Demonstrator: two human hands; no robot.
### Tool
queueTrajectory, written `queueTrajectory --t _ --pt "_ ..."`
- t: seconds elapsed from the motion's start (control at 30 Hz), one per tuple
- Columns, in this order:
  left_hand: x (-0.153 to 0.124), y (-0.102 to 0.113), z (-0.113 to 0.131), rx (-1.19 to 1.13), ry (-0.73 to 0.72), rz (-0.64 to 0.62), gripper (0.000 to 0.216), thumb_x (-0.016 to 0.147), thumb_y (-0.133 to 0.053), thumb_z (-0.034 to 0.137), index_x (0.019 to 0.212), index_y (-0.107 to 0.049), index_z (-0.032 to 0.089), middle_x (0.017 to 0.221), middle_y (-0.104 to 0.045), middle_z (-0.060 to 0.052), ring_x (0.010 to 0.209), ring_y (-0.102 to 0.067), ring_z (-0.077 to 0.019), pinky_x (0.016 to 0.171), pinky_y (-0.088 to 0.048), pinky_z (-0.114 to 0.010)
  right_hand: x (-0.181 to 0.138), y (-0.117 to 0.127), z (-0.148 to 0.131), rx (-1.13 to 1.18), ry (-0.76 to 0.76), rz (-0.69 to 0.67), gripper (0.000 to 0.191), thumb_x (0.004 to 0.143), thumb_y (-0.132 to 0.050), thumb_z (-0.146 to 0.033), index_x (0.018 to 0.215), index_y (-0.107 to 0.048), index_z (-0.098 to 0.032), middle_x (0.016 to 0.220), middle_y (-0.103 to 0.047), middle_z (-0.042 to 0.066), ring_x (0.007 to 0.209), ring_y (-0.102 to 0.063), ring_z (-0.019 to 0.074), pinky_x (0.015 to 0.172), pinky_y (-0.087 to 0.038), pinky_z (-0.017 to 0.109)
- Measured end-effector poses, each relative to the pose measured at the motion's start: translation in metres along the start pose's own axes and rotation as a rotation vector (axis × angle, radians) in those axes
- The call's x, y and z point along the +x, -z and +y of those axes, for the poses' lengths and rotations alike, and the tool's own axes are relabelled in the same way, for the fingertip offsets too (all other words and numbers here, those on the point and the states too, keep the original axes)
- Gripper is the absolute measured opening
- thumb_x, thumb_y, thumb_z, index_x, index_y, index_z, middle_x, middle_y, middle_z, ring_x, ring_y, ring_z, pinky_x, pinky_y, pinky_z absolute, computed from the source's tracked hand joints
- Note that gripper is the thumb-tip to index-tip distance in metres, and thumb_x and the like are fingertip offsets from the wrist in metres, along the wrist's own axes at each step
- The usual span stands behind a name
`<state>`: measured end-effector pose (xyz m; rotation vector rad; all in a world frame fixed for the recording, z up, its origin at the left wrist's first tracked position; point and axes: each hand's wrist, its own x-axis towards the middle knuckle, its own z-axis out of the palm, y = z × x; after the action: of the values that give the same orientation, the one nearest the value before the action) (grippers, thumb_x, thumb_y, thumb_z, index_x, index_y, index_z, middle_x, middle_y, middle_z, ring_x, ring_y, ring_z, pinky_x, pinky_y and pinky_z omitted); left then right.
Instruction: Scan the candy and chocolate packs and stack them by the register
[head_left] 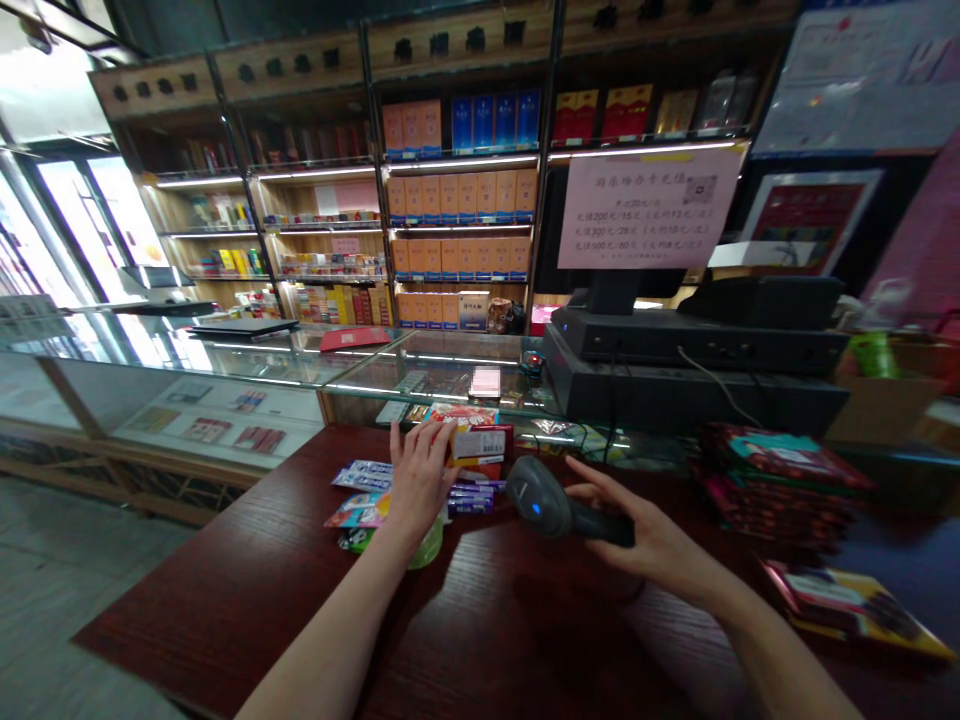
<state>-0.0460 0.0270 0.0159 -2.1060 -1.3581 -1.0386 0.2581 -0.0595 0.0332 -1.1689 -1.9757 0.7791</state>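
Note:
My right hand (637,530) grips the handle of a dark grey barcode scanner (540,500). Its head points left and forward, and a blue light glows on it. At the middle of the counter my left hand (421,475) has thumb and fingers at the left end of a small red box (481,442), whose barcode side faces me. Behind that box is a red-and-blue snack packet (465,414). Purple-wrapped sticks (471,498), blue-and-white sticks (364,474) and a colourful packet (357,510) lie around my left hand. Below the wrist sits a greenish clear round item (427,548), partly hidden.
A dark register (690,350) with a pink sign (645,210) stands at the back right. Stacked red packets (780,490) and a yellow-red packet (862,610) lie on the right. Glass display counters (202,400) run left of the wooden counter (225,590). Stocked shelves line the back.

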Motion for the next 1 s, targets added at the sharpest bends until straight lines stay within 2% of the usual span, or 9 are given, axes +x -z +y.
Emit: queueTrajectory --t 0.33,0.57,0.63,0.73,0.8,0.87,1.0 --pt "-0.002 -0.004 -0.004 0.005 0.001 0.021 0.061 0.080 -0.069 0.018 0.138 -0.050 0.021 0.128 -0.063 -0.010 0.122 -0.054 -0.0291 0.121 -0.013 -0.060 0.000 0.001 0.003 -0.011 -0.015 0.015 0.080 0.080 -0.063 -0.022 0.153 -0.032 -0.030 0.123 -0.067 0.004 0.087 -0.062 0.0175 0.083 -0.050 0.032" --pt "-0.001 -0.002 -0.002 0.009 -0.010 0.022 0.063 0.078 -0.072 0.016 0.137 -0.050 0.021 0.127 -0.063 -0.011 0.122 -0.055 -0.0294 0.120 -0.016 -0.061 0.002 -0.005 -0.001 0.014 -0.040 -0.044 0.081 0.079 -0.062 -0.023 0.154 -0.031 -0.029 0.126 -0.066 0.005 0.093 -0.064 0.0201 0.088 -0.049 0.035" --pt "-0.001 -0.002 -0.002 0.009 -0.009 0.021 0.063 0.078 -0.072 0.016 0.136 -0.050 0.021 0.127 -0.063 -0.011 0.121 -0.055 -0.0296 0.120 -0.016 -0.061 0.003 -0.011 -0.002 -0.010 -0.060 -0.095 0.082 0.078 -0.063 -0.023 0.153 -0.032 -0.031 0.128 -0.065 0.005 0.099 -0.065 0.0220 0.095 -0.045 0.039" --pt "-0.001 -0.002 -0.003 0.010 -0.007 0.019 0.063 0.078 -0.073 0.017 0.137 -0.050 0.020 0.128 -0.063 -0.011 0.122 -0.054 -0.0296 0.120 -0.016 -0.061 0.004 -0.023 -0.002 -0.086 -0.074 -0.184 0.085 0.075 -0.064 -0.020 0.152 -0.033 -0.036 0.131 -0.065 0.002 0.117 -0.060 0.0264 0.111 -0.028 0.048" --pt "-0.001 -0.002 -0.003 0.009 -0.003 0.018 0.062 0.079 -0.072 0.018 0.136 -0.050 0.021 0.128 -0.063 -0.011 0.122 -0.054 -0.0296 0.120 -0.016 -0.061 0.004 -0.029 -0.002 -0.114 -0.070 -0.245 0.088 0.073 -0.063 -0.018 0.152 -0.030 -0.041 0.134 -0.064 0.000 0.124 -0.056 0.0274 0.114 -0.019 0.052" --pt "-0.001 -0.003 -0.003 0.009 -0.001 0.018 0.061 0.079 -0.072 0.018 0.136 -0.051 0.021 0.128 -0.063 -0.011 0.122 -0.054 -0.0299 0.120 -0.016 -0.060 0.005 -0.033 -0.002 -0.128 -0.061 -0.288 0.091 0.073 -0.063 -0.018 0.152 -0.027 -0.044 0.137 -0.062 -0.001 0.126 -0.053 0.0274 0.114 -0.017 0.053" --pt "-0.001 -0.002 -0.003 0.010 -0.006 0.020 0.060 0.080 -0.071 0.019 0.136 -0.050 0.021 0.127 -0.063 -0.011 0.122 -0.054 -0.0297 0.120 -0.016 -0.060 0.006 -0.038 -0.001 -0.156 -0.032 -0.303 0.091 0.074 -0.064 -0.020 0.152 -0.025 -0.044 0.138 -0.061 -0.002 0.124 -0.054 0.0268 0.112 -0.020 0.049"
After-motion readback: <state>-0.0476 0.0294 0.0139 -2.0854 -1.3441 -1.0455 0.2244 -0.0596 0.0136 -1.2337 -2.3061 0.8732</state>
